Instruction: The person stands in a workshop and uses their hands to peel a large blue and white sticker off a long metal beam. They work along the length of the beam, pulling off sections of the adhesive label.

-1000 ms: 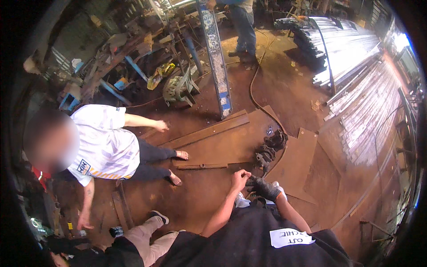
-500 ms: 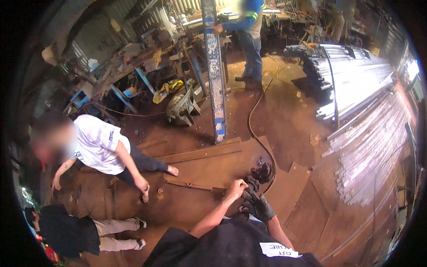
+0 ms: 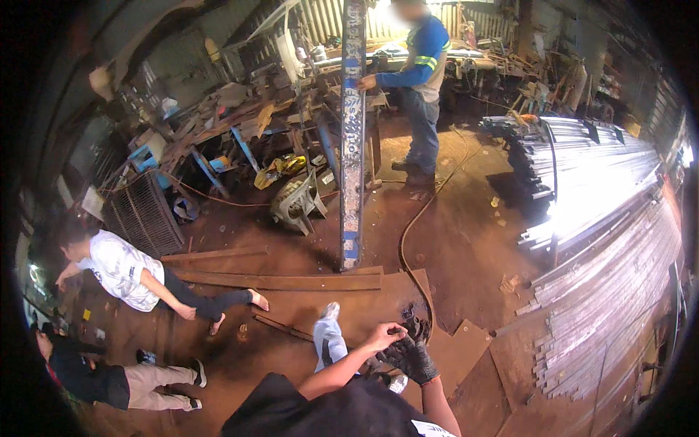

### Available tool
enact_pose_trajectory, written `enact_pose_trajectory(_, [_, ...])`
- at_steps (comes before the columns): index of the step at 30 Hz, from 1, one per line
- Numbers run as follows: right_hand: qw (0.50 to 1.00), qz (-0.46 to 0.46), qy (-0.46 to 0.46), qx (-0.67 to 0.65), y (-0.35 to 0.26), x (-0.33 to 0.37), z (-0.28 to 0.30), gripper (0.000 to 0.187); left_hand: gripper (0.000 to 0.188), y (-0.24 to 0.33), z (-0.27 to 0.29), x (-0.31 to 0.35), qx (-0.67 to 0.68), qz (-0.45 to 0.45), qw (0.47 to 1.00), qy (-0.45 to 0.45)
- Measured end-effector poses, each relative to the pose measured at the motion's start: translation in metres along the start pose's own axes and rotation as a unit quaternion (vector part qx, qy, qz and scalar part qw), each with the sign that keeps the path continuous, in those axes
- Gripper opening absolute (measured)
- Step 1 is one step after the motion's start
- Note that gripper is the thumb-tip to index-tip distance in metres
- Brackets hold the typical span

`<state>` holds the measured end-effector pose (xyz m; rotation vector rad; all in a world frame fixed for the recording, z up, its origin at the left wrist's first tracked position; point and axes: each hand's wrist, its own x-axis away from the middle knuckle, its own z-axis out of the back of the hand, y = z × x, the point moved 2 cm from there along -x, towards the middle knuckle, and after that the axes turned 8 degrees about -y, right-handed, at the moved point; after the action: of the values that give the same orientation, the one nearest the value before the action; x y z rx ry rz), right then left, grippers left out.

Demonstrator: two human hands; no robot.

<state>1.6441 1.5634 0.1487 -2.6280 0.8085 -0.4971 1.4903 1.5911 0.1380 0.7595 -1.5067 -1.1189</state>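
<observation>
My bare left hand (image 3: 386, 337) is held in front of my body, its thumb and fingertips pinched together. Whatever sits in the pinch is too small or dark to name. Close beside it, touching or nearly so, is my right hand (image 3: 419, 363) in a dark work glove with a grey cuff. Its gloved fingers seem curled around a dark bunched mass (image 3: 393, 355), which I cannot tell from the glove itself. Just beyond the hands, several dark loops (image 3: 416, 325) lie on a brown metal sheet (image 3: 397, 295) beside a hose (image 3: 412, 273).
An upright steel beam (image 3: 352, 182) stands ahead, with a person (image 3: 426, 73) touching it. Stacked metal tubes (image 3: 597, 175) fill the right. Long flat bars (image 3: 291, 281) and a tipped plastic chair (image 3: 298, 207) lie ahead. Two people (image 3: 127, 269) (image 3: 109, 379) are at the left.
My view has tilted up and forward, bringing my leg and shoes into sight. My hands stay close together. The person in white has stepped farther left.
</observation>
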Motion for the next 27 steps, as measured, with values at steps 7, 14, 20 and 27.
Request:
enact_pose_trajectory(7, [0.998, -0.008, -0.069, 0.004, -0.062, -0.108, -0.013, 0.082, 0.024, -0.001, 0.095, -0.088, 0.098, 0.03, 0.988, 0.112])
enact_pose_trajectory(14, [0.996, -0.057, 0.064, -0.016, -0.122, -0.299, -0.04, 0.073, 0.018, -0.004, 0.233, -0.243, 0.207, 0.112, 0.952, 0.195])
enact_pose_trajectory(20, [0.986, -0.162, 0.03, 0.029, -0.175, -0.41, -0.056, 0.082, 0.015, 0.019, 0.319, -0.275, 0.282, 0.098, 0.924, 0.24])
enact_pose_trajectory(27, [0.984, -0.126, -0.019, 0.121, -0.266, -0.466, -0.017, 0.079, 0.03, 0.09, 0.342, -0.347, 0.154, -0.033, 0.985, 0.076])
